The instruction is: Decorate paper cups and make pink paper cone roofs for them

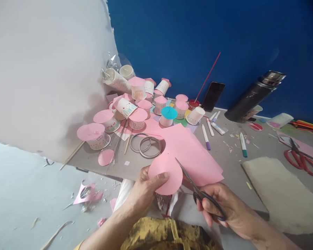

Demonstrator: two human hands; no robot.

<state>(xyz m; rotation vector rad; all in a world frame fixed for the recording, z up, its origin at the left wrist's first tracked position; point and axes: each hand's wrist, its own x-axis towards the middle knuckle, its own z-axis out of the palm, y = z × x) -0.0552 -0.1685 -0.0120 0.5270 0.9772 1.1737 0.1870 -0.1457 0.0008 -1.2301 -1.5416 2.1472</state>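
My left hand [151, 180] grips a round pink paper disc [169, 177] by its left side, thumb on top. My right hand [219, 205] has its fingers through the handles of black-handled scissors [195, 187]. The blades point up and left, their tip at the upper right edge of the disc; whether they touch it I cannot tell. Behind the disc lie larger pink paper sheets [190, 152] on the table. Two grey metal rings [150, 146] rest just beyond my left hand.
Several decorated paper cups with pink paper tops [96, 137] crowd the back left. One top is blue [169, 113]. Markers [206, 137], a black flask [253, 95], a phone [213, 96] and red-handled scissors [301, 161] are to the right. Paper scraps [87, 192] litter the floor.
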